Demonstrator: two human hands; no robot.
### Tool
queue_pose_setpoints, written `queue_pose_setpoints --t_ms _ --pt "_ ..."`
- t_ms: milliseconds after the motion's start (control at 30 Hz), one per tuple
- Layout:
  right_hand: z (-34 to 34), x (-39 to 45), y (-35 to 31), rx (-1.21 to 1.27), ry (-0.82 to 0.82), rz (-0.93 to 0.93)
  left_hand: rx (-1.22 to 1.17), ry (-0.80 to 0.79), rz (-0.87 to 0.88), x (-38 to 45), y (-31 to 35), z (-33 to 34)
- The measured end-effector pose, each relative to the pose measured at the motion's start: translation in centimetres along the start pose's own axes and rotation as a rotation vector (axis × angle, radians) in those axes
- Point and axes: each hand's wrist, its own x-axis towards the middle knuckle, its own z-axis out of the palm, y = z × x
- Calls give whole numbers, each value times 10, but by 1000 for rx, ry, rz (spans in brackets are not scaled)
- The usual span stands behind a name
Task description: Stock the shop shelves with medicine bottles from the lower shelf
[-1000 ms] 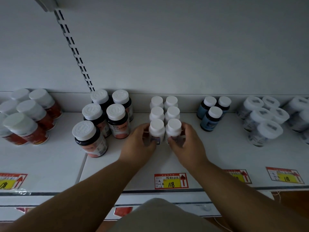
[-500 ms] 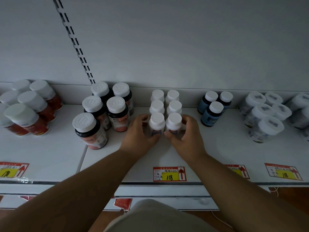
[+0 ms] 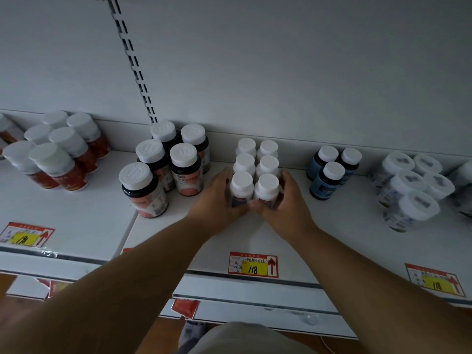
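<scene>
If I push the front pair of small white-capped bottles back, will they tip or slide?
The small white-capped bottles look tall and narrow, so a push near the caps may tip them. The left hand and right hand grip low; on the smooth white shelf they probably slide.

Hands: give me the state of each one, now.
Left hand: curled round the front left white bottle.
Right hand: curled round the front right white bottle.

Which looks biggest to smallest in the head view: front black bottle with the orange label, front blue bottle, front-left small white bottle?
1. Front black bottle, clearly largest.
2. Front blue bottle and front-left small white bottle, held by the left hand: these look about alike, so I will not rank them.
</scene>
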Motion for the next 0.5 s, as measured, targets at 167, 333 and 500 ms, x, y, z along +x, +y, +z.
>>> queue_pose_setpoints --t_ms 167,333,500 --pt "-8 21 -4 28 -72 127 -265 -67 -160 6 -2 -4" --pt "-3 26 -12 142 -102 70 -357 -169 -112 27 3 -8" --pt "4 20 -19 190 -103 5 -315 -233 73 27 9 -8"
